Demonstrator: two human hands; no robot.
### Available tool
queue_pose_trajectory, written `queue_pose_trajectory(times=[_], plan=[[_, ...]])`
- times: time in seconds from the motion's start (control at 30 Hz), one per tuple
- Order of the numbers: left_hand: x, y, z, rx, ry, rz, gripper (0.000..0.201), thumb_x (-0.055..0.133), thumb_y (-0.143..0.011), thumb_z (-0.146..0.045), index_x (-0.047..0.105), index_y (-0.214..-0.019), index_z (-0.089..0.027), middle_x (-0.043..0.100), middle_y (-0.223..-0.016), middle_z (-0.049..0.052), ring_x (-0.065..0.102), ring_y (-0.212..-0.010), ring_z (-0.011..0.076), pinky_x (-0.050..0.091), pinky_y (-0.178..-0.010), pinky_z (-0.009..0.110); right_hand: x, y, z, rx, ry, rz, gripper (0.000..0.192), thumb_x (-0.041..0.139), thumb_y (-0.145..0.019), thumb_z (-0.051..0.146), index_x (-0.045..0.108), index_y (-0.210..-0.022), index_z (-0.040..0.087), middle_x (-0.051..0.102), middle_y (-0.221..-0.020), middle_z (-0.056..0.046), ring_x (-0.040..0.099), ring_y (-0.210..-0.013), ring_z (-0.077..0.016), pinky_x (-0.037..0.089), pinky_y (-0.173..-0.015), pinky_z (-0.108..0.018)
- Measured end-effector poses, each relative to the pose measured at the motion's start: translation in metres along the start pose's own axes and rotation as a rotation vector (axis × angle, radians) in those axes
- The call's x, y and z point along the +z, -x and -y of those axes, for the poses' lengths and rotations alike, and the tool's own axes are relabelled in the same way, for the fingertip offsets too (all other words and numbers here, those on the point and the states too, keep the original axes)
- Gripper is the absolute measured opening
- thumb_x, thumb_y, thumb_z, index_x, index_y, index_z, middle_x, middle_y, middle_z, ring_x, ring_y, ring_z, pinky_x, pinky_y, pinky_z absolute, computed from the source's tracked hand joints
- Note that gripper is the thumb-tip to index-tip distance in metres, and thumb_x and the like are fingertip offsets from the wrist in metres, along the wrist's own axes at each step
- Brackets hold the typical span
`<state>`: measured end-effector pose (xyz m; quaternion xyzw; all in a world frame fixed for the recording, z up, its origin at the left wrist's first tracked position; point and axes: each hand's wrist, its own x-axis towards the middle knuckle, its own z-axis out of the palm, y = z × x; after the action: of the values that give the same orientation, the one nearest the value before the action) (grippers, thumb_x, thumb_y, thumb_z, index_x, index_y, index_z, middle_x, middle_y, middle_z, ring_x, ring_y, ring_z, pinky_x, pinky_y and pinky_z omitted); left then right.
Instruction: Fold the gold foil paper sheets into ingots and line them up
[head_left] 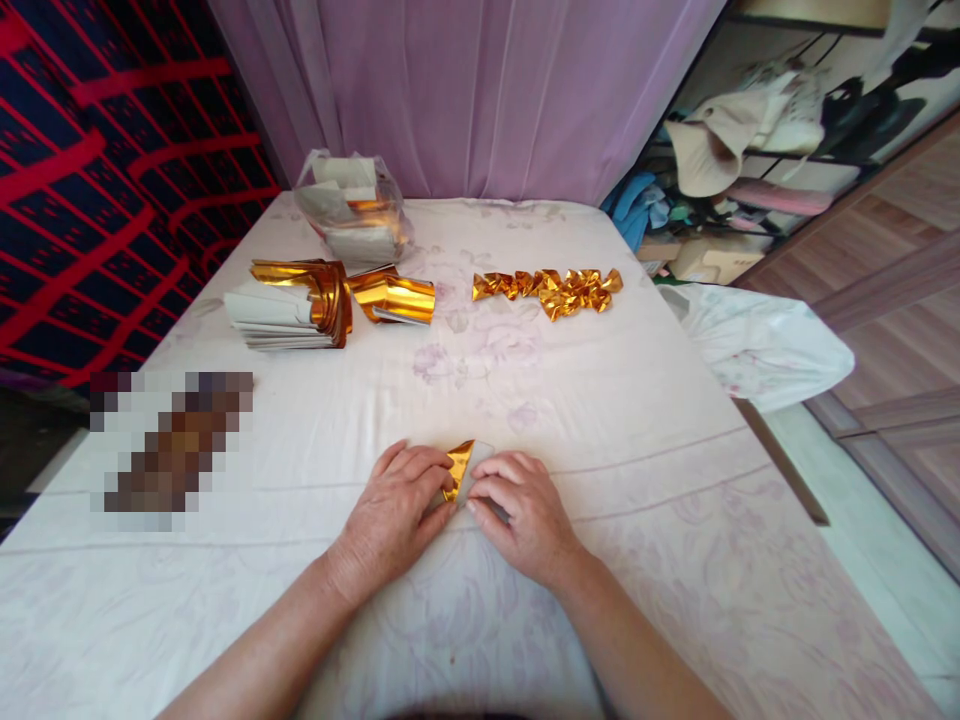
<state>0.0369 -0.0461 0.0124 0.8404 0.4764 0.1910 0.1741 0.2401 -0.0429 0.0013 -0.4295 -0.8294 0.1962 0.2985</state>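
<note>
Near the front of the table, a small sheet of gold foil paper (460, 468) is partly folded, its gold face and pale backing both showing. My left hand (401, 500) has its fingers and thumb closed on the sheet's left side. On the right side, my right hand (525, 510) grips the pale part between thumb and curled fingers. Both hands cover much of the paper, so its lower edge is hidden. Farther back lies a cluster of folded gold foil pieces (577, 292).
At the back left are a fanned stack of gold-and-white sheets (285, 310), a rolled gold bundle (396, 298) and a clear plastic bag of sheets (360, 215). A blurred patch (180, 445) covers something at left. A white plastic bag (772, 345) hangs beyond the right edge.
</note>
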Motion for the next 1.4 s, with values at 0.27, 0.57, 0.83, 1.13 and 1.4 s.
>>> queue_pose_trajectory(times=[0.27, 0.57, 0.83, 1.13, 1.4], plan=[[-0.001, -0.002, -0.001, -0.050, 0.050, 0.015, 0.009, 0.063, -0.083, -0.019, 0.063, -0.092, -0.022, 0.067, -0.111, 0.004, 0.061, -0.108, 0.0222, 0.033, -0.110, 0.051, 0.007, -0.002, 0.004, 0.086, 0.043, -0.076, 0.009, 0.065, -0.081, 0.014, 0.063, -0.076, 0.022, 0.067, -0.096, -0.001, 0.057, -0.093, -0.0192, 0.038, -0.082, -0.037], [-0.004, -0.001, -0.002, -0.046, 0.082, 0.021, 0.011, 0.060, -0.085, -0.020, 0.063, -0.095, -0.023, 0.067, -0.112, 0.005, 0.060, -0.109, 0.0218, 0.033, -0.110, 0.051, 0.012, -0.002, 0.005, 0.103, 0.101, -0.109, 0.010, 0.066, -0.079, 0.015, 0.061, -0.076, 0.023, 0.067, -0.094, -0.001, 0.058, -0.091, -0.0195, 0.039, -0.080, -0.036], [-0.002, -0.003, -0.003, -0.060, 0.062, 0.022, 0.008, 0.063, -0.084, -0.020, 0.063, -0.092, -0.021, 0.067, -0.111, 0.005, 0.060, -0.107, 0.0225, 0.034, -0.109, 0.052, 0.011, -0.003, 0.005, 0.099, 0.106, -0.100, 0.011, 0.064, -0.079, 0.013, 0.060, -0.075, 0.022, 0.066, -0.093, -0.001, 0.058, -0.091, -0.0198, 0.038, -0.080, -0.036], [-0.001, -0.003, -0.004, -0.061, 0.059, -0.009, 0.005, 0.064, -0.085, -0.023, 0.064, -0.090, -0.021, 0.067, -0.109, 0.005, 0.060, -0.104, 0.0225, 0.037, -0.106, 0.051, 0.009, -0.002, 0.004, 0.105, 0.065, -0.094, 0.012, 0.062, -0.077, 0.012, 0.059, -0.072, 0.022, 0.066, -0.094, -0.002, 0.058, -0.092, -0.0203, 0.040, -0.079, -0.037], [-0.001, -0.004, -0.004, -0.064, 0.056, -0.008, 0.006, 0.066, -0.085, -0.025, 0.064, -0.089, -0.021, 0.067, -0.108, 0.005, 0.060, -0.104, 0.0226, 0.036, -0.107, 0.051, 0.008, -0.001, 0.006, 0.107, 0.057, -0.044, 0.009, 0.060, -0.082, 0.016, 0.064, -0.080, 0.024, 0.065, -0.106, -0.003, 0.057, -0.102, -0.0224, 0.040, -0.085, -0.040]])
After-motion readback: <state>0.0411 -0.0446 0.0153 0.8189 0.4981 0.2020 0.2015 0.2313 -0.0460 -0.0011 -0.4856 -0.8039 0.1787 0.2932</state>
